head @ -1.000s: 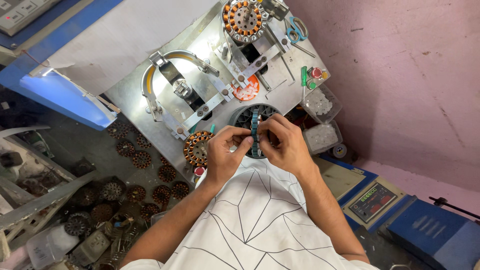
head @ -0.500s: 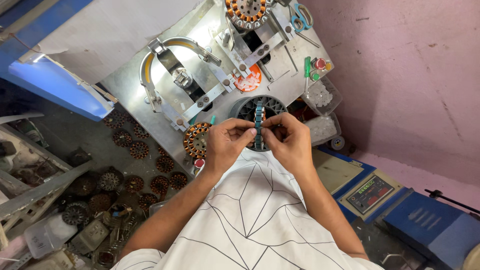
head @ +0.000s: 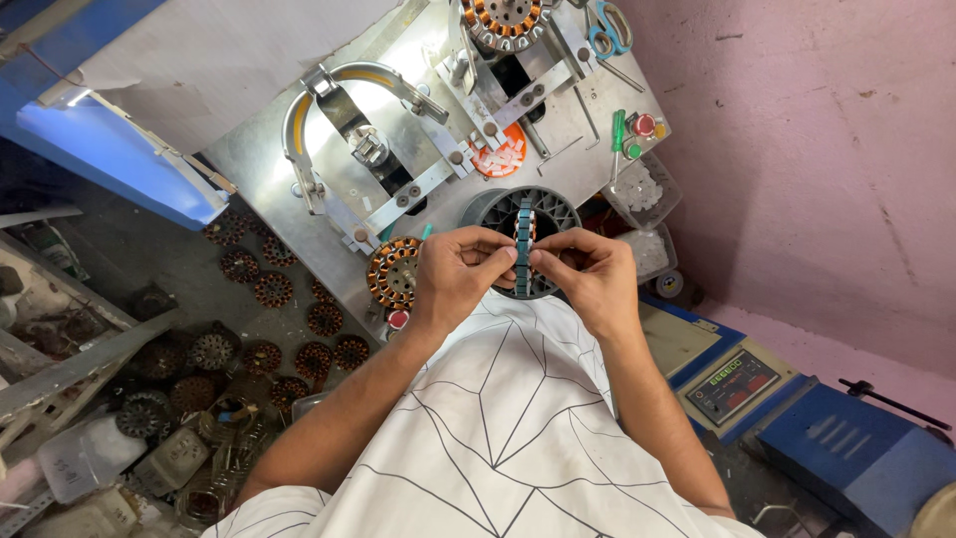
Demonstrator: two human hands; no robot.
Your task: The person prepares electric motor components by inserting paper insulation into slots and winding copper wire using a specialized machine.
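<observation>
Both hands hold a teal ring-shaped stator core [head: 522, 249] edge-on, in front of my chest. My left hand [head: 456, 278] pinches its left face. My right hand [head: 588, 274] pinches its right face with fingertips. Just behind it sits a dark round slotted holder [head: 551, 206] at the edge of the metal winding machine [head: 398, 149]. A copper-wound stator [head: 392, 271] rests on the machine's near edge, beside my left hand.
Another wound stator [head: 506, 18] sits on the machine top, with scissors [head: 607, 28], a green-handled tool [head: 617, 132] and a red button [head: 644, 125]. Several wound stators [head: 269, 289] lie on the floor at left. A blue control box [head: 732, 379] stands right.
The view has shifted so the machine sits higher and left. My hands have drawn the teal core slightly nearer and stay closed on it.
</observation>
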